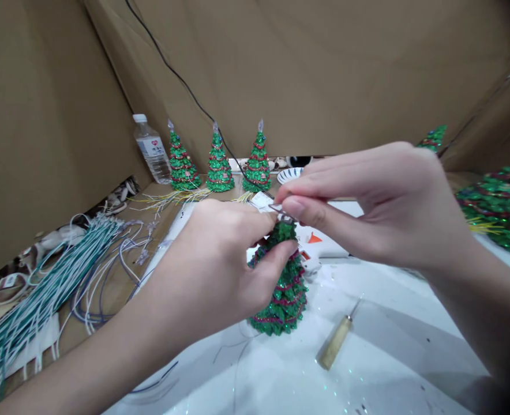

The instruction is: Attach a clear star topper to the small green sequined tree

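A small green Christmas tree figurine [283, 297] with red garlands and glitter stands upright on the white work surface. My left hand [233, 253] is closed round its upper part, thumb in front. At the tip of the tree, my right hand [367, 207] pinches thumb and forefinger together on something small and thin, mostly hidden by the fingertips. A bit of clear or whitish material shows at the treetop beneath them. To the right of the tree lies an awl [336, 343] with a wooden handle, its metal point aimed away from me.
Several finished-looking trees [257, 158] with clear tips line the back, beside a water bottle [153, 150]. Bundled teal and white wires [60, 288] cover the left side. More trees [501, 202] stand at right. A black cable [181, 80] hangs across the cardboard wall [302, 75].
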`<action>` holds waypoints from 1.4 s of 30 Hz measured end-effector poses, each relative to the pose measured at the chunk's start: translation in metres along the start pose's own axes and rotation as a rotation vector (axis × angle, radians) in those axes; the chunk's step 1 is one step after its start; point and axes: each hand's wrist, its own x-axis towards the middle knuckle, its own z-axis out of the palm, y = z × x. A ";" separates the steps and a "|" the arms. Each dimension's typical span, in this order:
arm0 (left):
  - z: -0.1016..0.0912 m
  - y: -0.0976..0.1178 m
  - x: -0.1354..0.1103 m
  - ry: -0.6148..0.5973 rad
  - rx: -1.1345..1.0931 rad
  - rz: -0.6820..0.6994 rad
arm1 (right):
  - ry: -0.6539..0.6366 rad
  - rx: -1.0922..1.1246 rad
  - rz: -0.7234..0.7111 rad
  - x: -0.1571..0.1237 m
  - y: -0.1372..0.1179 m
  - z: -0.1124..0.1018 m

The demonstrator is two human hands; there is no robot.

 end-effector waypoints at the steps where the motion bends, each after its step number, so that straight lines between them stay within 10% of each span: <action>1: 0.000 0.000 0.000 -0.001 -0.001 -0.001 | -0.034 -0.077 -0.047 0.000 0.000 0.000; 15: 0.000 0.001 0.000 -0.015 0.016 -0.065 | -0.156 -0.196 0.032 0.002 0.001 -0.005; 21: 0.001 -0.001 -0.001 -0.009 -0.021 -0.075 | -0.238 0.276 0.427 0.006 0.014 0.001; 33: 0.004 -0.002 -0.002 0.017 -0.063 -0.081 | -0.103 1.060 0.455 -0.001 0.012 0.039; 42: -0.007 -0.001 0.003 -0.109 -0.257 -0.200 | -0.067 1.142 0.566 -0.001 0.008 0.038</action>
